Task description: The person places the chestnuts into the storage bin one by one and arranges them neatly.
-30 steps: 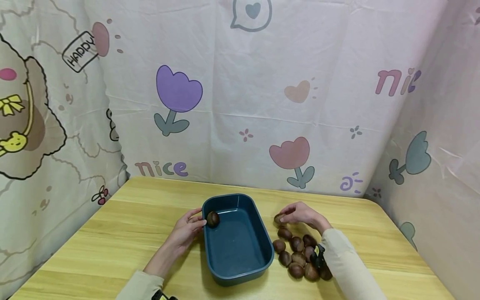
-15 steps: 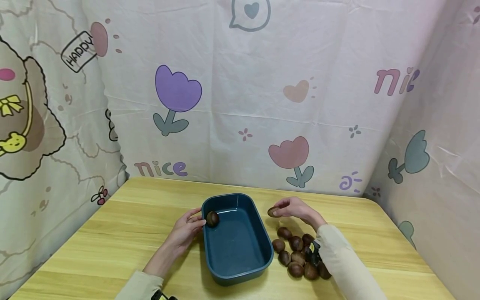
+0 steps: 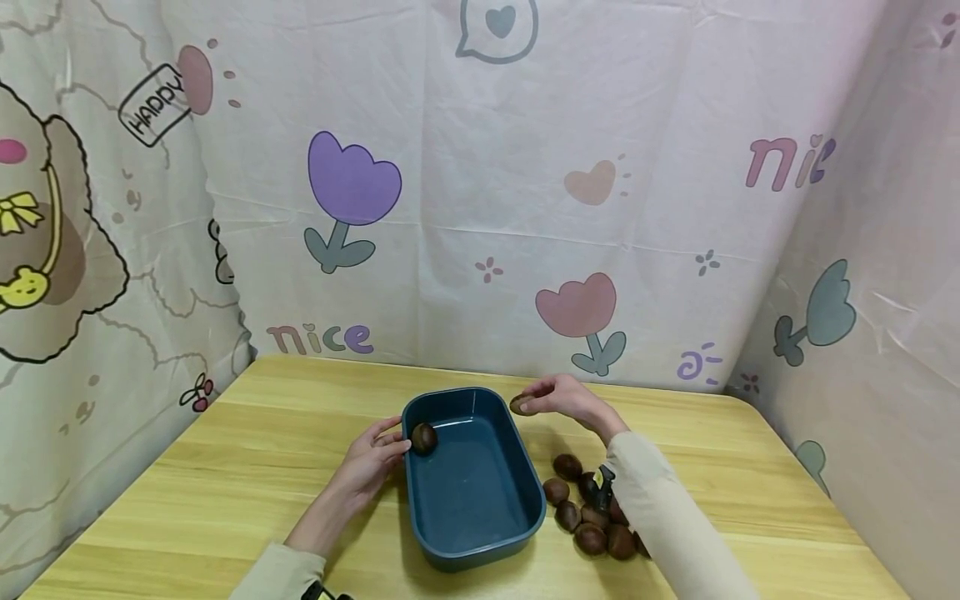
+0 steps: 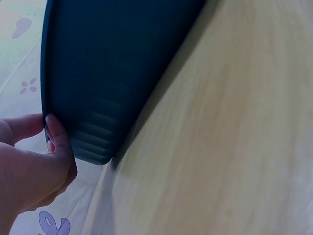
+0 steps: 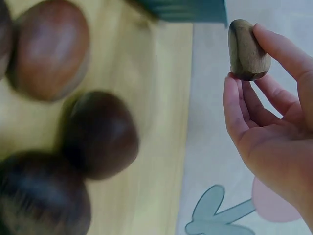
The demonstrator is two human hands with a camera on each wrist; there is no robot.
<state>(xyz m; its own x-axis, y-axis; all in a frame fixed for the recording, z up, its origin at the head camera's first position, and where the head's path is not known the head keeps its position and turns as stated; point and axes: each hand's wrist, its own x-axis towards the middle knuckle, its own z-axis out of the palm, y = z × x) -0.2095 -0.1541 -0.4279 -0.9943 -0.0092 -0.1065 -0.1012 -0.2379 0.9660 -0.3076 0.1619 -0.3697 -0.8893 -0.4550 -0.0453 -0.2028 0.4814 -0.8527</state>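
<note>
A dark blue rectangular bin (image 3: pixel 474 500) stands on the table, with one chestnut (image 3: pixel 424 438) inside against its left wall. My left hand (image 3: pixel 371 460) pinches the bin's left rim between thumb and fingers, as the left wrist view (image 4: pixel 36 166) also shows. Just off the bin's far right corner, my right hand (image 3: pixel 572 402) holds another chestnut (image 5: pixel 248 50) between thumb and fingertips, raised above the table. Several chestnuts (image 3: pixel 591 538) lie in a loose group right of the bin, partly hidden by the right sleeve.
The wooden table (image 3: pixel 225 467) runs back to a printed cloth (image 3: pixel 465 208) hung behind it, with more cloth at both sides. Dark wrist gear (image 3: pixel 602 487) on the right sleeve overlaps the chestnut group in the head view.
My right hand has lifted its chestnut off the table beyond the group and carried it left and away, up to the bin's edge. The left hand keeps its place on the rim.
</note>
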